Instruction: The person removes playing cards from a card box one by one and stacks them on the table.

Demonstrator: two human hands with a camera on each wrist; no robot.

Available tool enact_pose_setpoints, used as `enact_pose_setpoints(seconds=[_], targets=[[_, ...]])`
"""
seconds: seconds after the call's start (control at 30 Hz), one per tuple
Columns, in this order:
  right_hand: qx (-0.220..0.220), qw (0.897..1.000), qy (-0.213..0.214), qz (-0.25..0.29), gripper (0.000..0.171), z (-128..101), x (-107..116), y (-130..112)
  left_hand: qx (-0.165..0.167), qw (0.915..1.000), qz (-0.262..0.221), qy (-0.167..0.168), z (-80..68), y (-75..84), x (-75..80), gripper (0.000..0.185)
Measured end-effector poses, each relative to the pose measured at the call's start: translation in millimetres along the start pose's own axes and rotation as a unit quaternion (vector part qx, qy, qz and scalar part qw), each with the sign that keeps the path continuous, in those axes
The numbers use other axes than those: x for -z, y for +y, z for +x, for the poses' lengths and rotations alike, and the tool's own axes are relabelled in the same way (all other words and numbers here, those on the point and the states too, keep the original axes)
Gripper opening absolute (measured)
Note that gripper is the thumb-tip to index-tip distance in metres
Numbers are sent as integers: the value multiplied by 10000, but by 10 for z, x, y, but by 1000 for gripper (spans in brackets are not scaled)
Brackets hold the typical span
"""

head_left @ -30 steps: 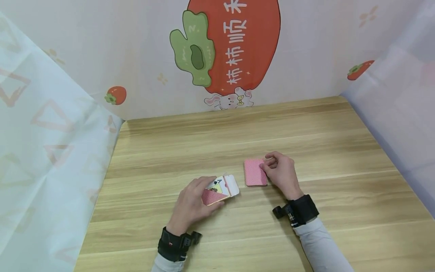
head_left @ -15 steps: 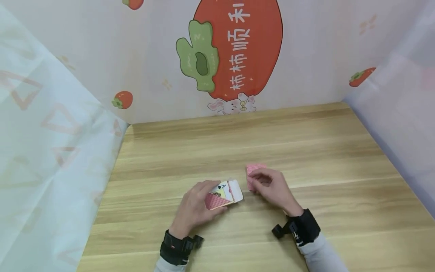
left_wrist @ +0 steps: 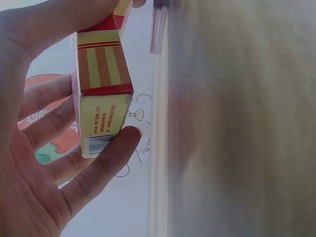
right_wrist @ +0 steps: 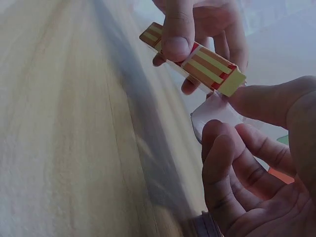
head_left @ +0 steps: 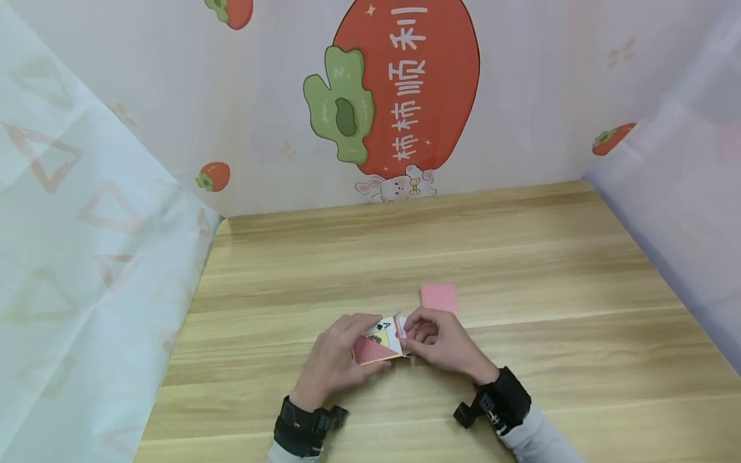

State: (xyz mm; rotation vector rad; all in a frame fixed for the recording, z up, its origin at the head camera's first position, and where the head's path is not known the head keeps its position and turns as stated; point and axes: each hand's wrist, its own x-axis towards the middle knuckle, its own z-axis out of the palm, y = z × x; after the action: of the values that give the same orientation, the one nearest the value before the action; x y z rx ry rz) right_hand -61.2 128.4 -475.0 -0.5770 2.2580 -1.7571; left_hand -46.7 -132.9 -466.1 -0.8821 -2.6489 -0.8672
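Observation:
A red-and-white playing card box (head_left: 376, 350), with an ace of spades printed on its front, lies across my left hand (head_left: 331, 357). In the left wrist view the thumb and fingers grip the box (left_wrist: 101, 69) on both sides, its striped, barcoded edge facing the camera. My right hand (head_left: 442, 342) is at the box's opened right end. There, in the right wrist view, the thumb and curled fingers hold the white flap (right_wrist: 215, 111), partly hidden behind the fingertips. Just beyond the right hand, a deck of red-backed cards (head_left: 440, 297) lies face down on the table.
The wood-grain table (head_left: 324, 257) spreads around the hands. A white cloth with a large persimmon print (head_left: 428, 83) stands along the back edge, and more white cloth (head_left: 104, 257) hangs at the left and right sides.
My right hand has left the deck and moved left and nearer to the box's open flap, where it now holds it. The left hand keeps its grip on the box.

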Motion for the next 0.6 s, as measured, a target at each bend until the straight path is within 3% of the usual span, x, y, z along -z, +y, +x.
enact_pose_setpoints(seconds=[0.33, 0.6], targets=[[-109, 9999, -84, -83, 20, -13, -85, -5, 72, 9999, 92, -88, -25, 12, -12, 80], [-481, 9986, -186, 144, 11, -6, -19, 22, 251, 9995, 177, -111, -9, 28, 7, 79]])
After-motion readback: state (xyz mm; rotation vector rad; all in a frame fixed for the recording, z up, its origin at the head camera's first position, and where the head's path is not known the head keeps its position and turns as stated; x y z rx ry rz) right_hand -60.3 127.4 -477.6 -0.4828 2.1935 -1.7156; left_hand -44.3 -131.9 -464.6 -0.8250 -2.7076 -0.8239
